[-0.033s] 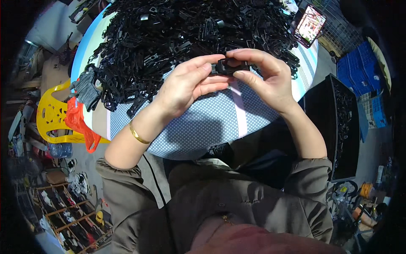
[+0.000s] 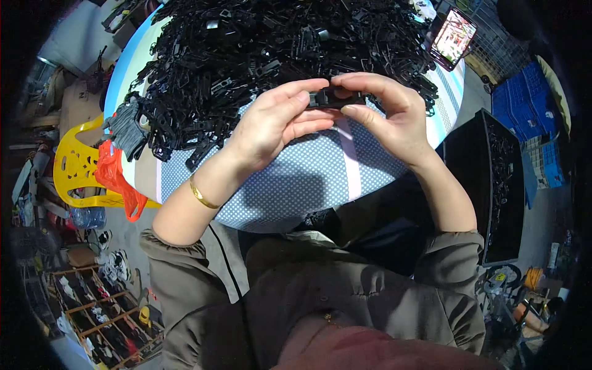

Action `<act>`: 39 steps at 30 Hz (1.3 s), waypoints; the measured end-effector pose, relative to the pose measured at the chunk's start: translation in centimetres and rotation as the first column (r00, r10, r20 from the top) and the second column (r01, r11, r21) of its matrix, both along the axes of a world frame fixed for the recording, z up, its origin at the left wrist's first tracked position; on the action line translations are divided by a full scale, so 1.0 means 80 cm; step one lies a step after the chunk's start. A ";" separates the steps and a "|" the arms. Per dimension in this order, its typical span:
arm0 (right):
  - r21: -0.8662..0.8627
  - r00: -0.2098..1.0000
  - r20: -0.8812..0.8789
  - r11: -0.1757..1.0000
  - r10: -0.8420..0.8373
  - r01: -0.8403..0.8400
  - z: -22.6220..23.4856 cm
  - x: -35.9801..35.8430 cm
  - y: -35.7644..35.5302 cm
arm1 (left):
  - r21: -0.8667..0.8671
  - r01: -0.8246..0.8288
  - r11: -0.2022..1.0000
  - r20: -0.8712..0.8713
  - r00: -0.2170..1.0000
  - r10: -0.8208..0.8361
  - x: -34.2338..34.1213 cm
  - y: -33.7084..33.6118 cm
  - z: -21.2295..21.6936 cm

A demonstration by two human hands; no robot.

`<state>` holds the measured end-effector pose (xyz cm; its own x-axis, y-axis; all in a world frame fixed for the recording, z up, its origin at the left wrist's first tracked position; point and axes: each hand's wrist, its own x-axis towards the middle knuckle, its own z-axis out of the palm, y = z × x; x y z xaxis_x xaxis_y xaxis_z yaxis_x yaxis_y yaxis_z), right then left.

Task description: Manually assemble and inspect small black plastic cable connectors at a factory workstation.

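Note:
Both my hands meet over the near part of the round table, holding one small black plastic part [image 2: 336, 97] level between them. My left hand [image 2: 266, 122] pinches its left end with thumb and fingers, the lower fingers reaching underneath. The right end sits between the thumb and curled fingers of my right hand [image 2: 398, 114]. Fingers cover both ends, so its exact kind cannot be made out. Just beyond my hands spreads a large heap of similar black plastic parts [image 2: 246, 43].
A patterned cloth [image 2: 277, 200] covers the table. Grey gloves [image 2: 128, 129] lie at its left edge, beside a red plastic bag [image 2: 114, 169] and yellow chair [image 2: 68, 166]. A lit phone [image 2: 454, 38] stands at far right. Right of me is a black crate [image 2: 518, 225] holding black parts.
The black part has turned slightly between my fingers, showing a different side. Both hands stay almost where they were.

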<state>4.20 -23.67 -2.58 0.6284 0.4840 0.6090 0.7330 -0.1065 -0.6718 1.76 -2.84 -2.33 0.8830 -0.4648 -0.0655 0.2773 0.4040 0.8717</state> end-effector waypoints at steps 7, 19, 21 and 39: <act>-0.069 0.971 0.236 0.996 -0.037 0.055 0.005 -0.006 0.007 | 0.110 -0.071 0.991 0.117 0.991 0.058 -0.004 -0.004 -0.002; -0.016 0.923 -0.384 1.000 0.013 -0.021 0.011 -0.010 0.010 | 0.254 -0.185 0.949 0.379 0.922 0.078 -0.006 0.000 0.007; 0.009 0.873 -0.487 0.999 0.038 -0.038 0.011 -0.009 0.009 | 0.279 -0.183 0.943 0.398 0.915 0.060 -0.008 0.003 0.010; -0.466 0.871 0.490 0.858 0.047 0.216 -0.026 -0.014 0.043 | 0.467 -0.282 0.838 0.877 0.272 -0.397 -0.037 -0.005 0.009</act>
